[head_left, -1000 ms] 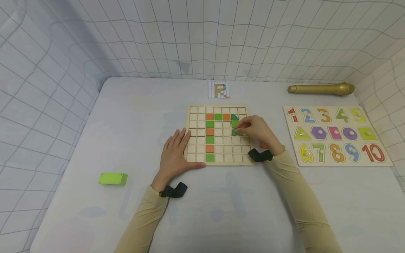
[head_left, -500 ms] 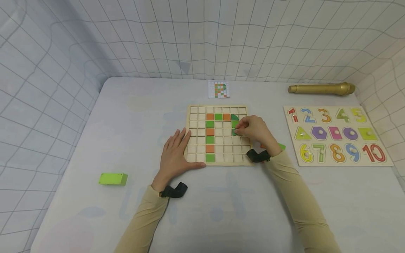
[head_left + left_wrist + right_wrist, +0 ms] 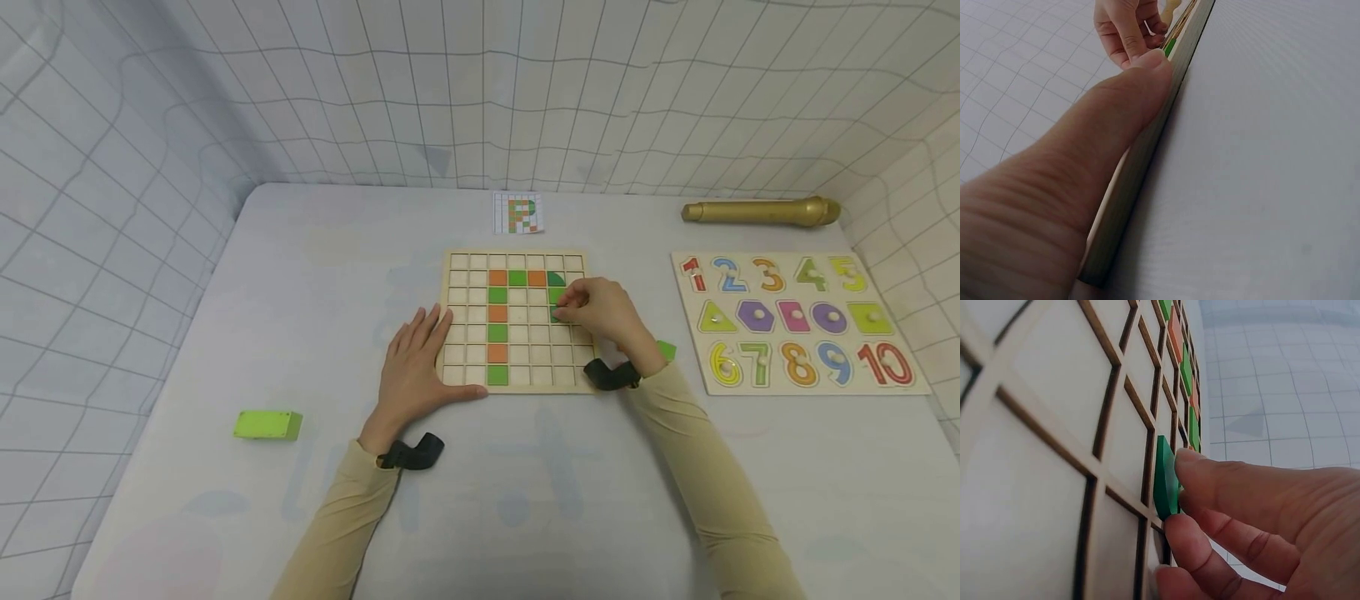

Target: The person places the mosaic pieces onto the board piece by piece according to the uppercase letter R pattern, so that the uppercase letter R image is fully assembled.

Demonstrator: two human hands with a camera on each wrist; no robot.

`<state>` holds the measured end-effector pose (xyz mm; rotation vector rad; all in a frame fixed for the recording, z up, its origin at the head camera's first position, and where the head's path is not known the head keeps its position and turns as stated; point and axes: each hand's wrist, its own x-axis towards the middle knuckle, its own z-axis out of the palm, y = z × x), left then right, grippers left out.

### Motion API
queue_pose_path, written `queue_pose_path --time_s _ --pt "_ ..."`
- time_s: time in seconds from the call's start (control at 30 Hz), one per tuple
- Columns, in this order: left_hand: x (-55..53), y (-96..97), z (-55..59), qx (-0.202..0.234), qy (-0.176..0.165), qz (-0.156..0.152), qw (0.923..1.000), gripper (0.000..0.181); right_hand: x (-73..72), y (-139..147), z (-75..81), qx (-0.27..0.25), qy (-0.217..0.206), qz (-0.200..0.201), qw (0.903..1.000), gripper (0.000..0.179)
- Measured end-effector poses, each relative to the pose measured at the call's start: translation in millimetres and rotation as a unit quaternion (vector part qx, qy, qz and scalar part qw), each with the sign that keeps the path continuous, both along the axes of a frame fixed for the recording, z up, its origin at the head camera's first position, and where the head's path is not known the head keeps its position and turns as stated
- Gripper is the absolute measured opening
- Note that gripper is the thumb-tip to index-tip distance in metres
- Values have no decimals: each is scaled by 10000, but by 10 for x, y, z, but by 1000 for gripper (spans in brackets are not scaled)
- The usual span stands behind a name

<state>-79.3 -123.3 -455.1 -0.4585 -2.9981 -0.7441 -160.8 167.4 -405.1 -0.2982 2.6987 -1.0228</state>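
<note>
A wooden grid board [image 3: 540, 389] lies on the white-covered table, its cells partly filled with orange and green square tiles in a column and a top row. One dark green tile [image 3: 555, 278] at the top right has a rounded corner. My right hand [image 3: 606, 310] pinches another dark green tile [image 3: 1165, 481] between thumb and fingertips; in the right wrist view it stands tilted at a cell, below a light green tile [image 3: 556, 294]. My left hand [image 3: 411, 367] rests at the board's left edge, fingers spread, thumb [image 3: 1110, 106] along the near edge.
Behind the board lies a small pattern card [image 3: 518, 213]. On the right are a number-and-shape puzzle board [image 3: 813, 279] and a gold microphone [image 3: 757, 212]. A green block [image 3: 267, 424] sits at left. A loose green tile [image 3: 666, 351] shows beside my right wrist.
My right hand has shifted very slightly at the same cell, still pinching the dark green tile. An orange tile near the right wrist is now covered. My left hand stays put.
</note>
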Motion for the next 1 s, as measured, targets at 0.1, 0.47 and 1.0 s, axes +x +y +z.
queue_pose_path --time_s 0.1,0.47,1.0 --pt "6 0 -4 2 25 -8 10000 119 9 5 -6 4 29 -1 10000 14" --pt "-5 -6 -12 10 46 -20 10000 118 43 99 -13 -262 216 145 9993 19" --pt "-10 -3 -11 -60 25 -20 10000 119 150 470 69 -631 1616 -484 9836 24"
